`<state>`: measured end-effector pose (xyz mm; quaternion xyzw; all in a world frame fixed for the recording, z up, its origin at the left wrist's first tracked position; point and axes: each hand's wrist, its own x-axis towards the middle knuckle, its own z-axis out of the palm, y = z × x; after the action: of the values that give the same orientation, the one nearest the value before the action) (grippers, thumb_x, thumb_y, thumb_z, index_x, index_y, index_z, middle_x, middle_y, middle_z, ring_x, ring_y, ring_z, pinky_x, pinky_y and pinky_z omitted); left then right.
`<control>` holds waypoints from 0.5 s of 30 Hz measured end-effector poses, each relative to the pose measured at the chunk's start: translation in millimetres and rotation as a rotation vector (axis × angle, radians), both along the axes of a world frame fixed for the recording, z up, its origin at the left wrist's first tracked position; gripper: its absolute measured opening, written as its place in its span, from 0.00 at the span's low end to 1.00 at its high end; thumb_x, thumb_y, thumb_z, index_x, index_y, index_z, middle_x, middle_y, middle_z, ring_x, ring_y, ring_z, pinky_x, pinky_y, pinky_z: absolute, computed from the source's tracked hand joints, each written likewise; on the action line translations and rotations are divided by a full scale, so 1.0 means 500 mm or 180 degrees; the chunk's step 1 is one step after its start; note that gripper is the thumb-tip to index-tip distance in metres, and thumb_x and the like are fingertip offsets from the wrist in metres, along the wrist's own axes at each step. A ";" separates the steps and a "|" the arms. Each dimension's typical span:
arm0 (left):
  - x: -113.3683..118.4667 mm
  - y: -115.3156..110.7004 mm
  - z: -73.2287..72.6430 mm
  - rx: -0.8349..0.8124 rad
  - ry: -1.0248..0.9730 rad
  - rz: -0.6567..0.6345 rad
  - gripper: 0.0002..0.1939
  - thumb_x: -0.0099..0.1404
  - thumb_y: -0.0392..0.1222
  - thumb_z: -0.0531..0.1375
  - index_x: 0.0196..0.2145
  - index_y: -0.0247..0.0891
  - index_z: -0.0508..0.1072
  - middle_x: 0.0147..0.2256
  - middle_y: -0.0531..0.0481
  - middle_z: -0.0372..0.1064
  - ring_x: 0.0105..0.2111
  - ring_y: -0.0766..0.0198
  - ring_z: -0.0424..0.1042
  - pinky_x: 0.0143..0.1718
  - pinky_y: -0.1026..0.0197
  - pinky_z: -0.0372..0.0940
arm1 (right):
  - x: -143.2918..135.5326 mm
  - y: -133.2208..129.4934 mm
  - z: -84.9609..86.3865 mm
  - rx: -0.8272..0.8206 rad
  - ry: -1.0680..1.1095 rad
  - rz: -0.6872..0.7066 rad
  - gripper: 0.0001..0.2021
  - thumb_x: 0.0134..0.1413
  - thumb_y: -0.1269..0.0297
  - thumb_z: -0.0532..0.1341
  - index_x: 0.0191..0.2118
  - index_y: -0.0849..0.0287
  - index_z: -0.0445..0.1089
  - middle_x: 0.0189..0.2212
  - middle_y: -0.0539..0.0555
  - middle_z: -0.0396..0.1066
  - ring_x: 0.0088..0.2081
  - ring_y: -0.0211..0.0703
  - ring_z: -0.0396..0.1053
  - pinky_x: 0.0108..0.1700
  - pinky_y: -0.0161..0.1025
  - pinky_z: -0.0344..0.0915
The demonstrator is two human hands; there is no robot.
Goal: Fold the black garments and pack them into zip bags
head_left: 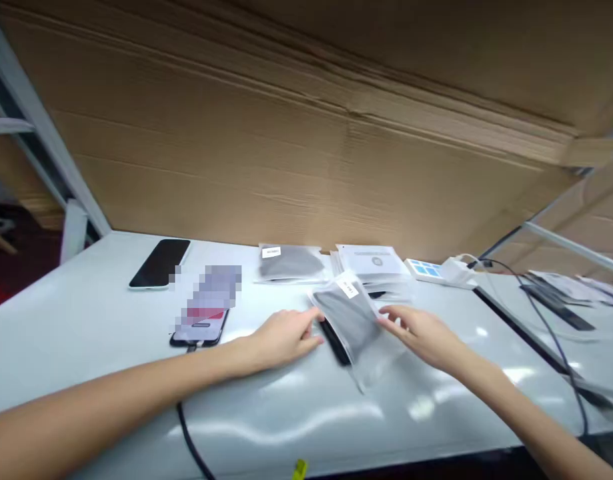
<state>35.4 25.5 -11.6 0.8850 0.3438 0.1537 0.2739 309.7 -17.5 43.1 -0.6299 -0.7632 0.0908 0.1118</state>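
A clear plastic bag (353, 320) with a dark item inside and a white label at its top lies tilted in the middle of the table. Beneath its left side shows a black flat object (336, 343). My left hand (289, 339) touches the left edge there with thumb and index finger apart. On the other side, my right hand (421, 333) pinches the right edge of the bag. Behind are a similar labelled bag (292, 264) and a stack of packets (373, 262) with a printed white sheet on top.
Two phones, one dark (161, 263) and one lit with a cable (206, 313), lie at left. A white power strip (431, 270), cables and more packets (561, 288) are at right. Cardboard (286, 147) walls the back.
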 end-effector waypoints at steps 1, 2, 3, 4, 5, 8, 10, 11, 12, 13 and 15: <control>-0.002 0.005 0.001 -0.0013 -0.0050 -0.0030 0.17 0.68 0.46 0.54 0.53 0.41 0.67 0.33 0.50 0.76 0.31 0.58 0.75 0.32 0.61 0.65 | 0.010 -0.003 -0.012 -0.0030 0.0066 -0.0046 0.16 0.62 0.52 0.54 0.41 0.54 0.75 0.36 0.56 0.78 0.35 0.51 0.75 0.37 0.45 0.69; -0.005 0.010 0.003 -0.0027 -0.0101 -0.0071 0.19 0.69 0.46 0.52 0.56 0.42 0.66 0.34 0.50 0.76 0.33 0.58 0.75 0.34 0.61 0.66 | 0.016 -0.006 -0.024 -0.0034 0.0119 -0.0065 0.17 0.63 0.51 0.53 0.42 0.55 0.75 0.38 0.57 0.78 0.37 0.51 0.76 0.39 0.46 0.70; -0.008 0.014 0.004 -0.0019 -0.0140 -0.0109 0.21 0.69 0.46 0.51 0.58 0.42 0.63 0.36 0.50 0.75 0.35 0.58 0.75 0.36 0.61 0.66 | 0.020 -0.008 -0.034 -0.0012 0.0164 -0.0090 0.18 0.63 0.51 0.53 0.44 0.56 0.75 0.41 0.57 0.78 0.39 0.51 0.76 0.42 0.46 0.70; -0.010 0.017 0.005 -0.0029 -0.0194 -0.0124 0.22 0.70 0.46 0.50 0.60 0.42 0.61 0.37 0.50 0.75 0.35 0.59 0.74 0.37 0.61 0.66 | 0.021 -0.010 -0.044 0.0022 0.0214 -0.0140 0.19 0.63 0.52 0.52 0.46 0.57 0.74 0.42 0.58 0.77 0.41 0.50 0.75 0.44 0.47 0.70; -0.011 0.019 0.006 -0.0126 -0.0290 -0.0096 0.23 0.70 0.46 0.50 0.61 0.42 0.59 0.38 0.50 0.75 0.34 0.60 0.74 0.36 0.61 0.66 | 0.019 -0.010 -0.052 0.0060 0.0261 -0.0205 0.20 0.64 0.52 0.51 0.48 0.58 0.73 0.43 0.59 0.77 0.42 0.51 0.75 0.45 0.48 0.70; -0.010 0.024 0.005 -0.0771 -0.0694 0.0133 0.28 0.67 0.47 0.54 0.63 0.42 0.55 0.42 0.48 0.73 0.25 0.66 0.71 0.29 0.63 0.66 | 0.007 -0.011 -0.066 0.0145 0.0398 -0.0367 0.21 0.64 0.53 0.51 0.48 0.62 0.72 0.41 0.61 0.77 0.42 0.53 0.75 0.45 0.50 0.70; -0.006 0.023 0.005 -0.1193 -0.0891 0.0320 0.29 0.67 0.47 0.54 0.63 0.42 0.53 0.45 0.46 0.72 0.22 0.69 0.70 0.25 0.64 0.66 | -0.009 -0.017 -0.070 0.0168 0.0507 -0.0369 0.19 0.64 0.54 0.50 0.44 0.61 0.74 0.40 0.60 0.77 0.41 0.53 0.75 0.44 0.49 0.70; -0.004 0.021 0.006 -0.1328 -0.0918 0.0377 0.28 0.68 0.48 0.52 0.63 0.41 0.53 0.43 0.45 0.72 0.22 0.68 0.71 0.24 0.64 0.66 | -0.019 -0.024 -0.071 0.0168 0.0565 -0.0332 0.18 0.64 0.55 0.51 0.42 0.60 0.75 0.39 0.59 0.78 0.40 0.52 0.75 0.43 0.48 0.70; -0.003 0.017 0.006 -0.1443 -0.0935 0.0423 0.27 0.69 0.48 0.50 0.63 0.39 0.52 0.40 0.46 0.73 0.22 0.67 0.72 0.23 0.64 0.67 | -0.030 -0.033 -0.072 0.0168 0.0621 -0.0290 0.17 0.64 0.55 0.52 0.41 0.59 0.75 0.38 0.58 0.78 0.40 0.51 0.75 0.43 0.47 0.70; -0.003 0.011 0.007 -0.1589 -0.0953 0.0464 0.27 0.70 0.49 0.47 0.63 0.37 0.52 0.34 0.47 0.74 0.23 0.65 0.74 0.24 0.64 0.68 | -0.041 -0.045 -0.072 0.0165 0.0673 -0.0254 0.17 0.64 0.55 0.53 0.40 0.58 0.75 0.37 0.57 0.78 0.39 0.50 0.74 0.43 0.47 0.69; -0.009 -0.006 0.008 -0.1921 -0.0991 0.0532 0.26 0.72 0.49 0.44 0.63 0.34 0.52 0.23 0.52 0.71 0.23 0.61 0.75 0.25 0.63 0.70 | -0.060 -0.073 -0.073 0.0147 0.0756 -0.0210 0.16 0.63 0.54 0.54 0.40 0.58 0.75 0.36 0.56 0.77 0.38 0.49 0.74 0.43 0.46 0.69</control>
<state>31.1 22.5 -7.6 0.6989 0.3991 0.2001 0.5587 279.7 -53.8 6.7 -0.6368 -0.7253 0.1434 0.2188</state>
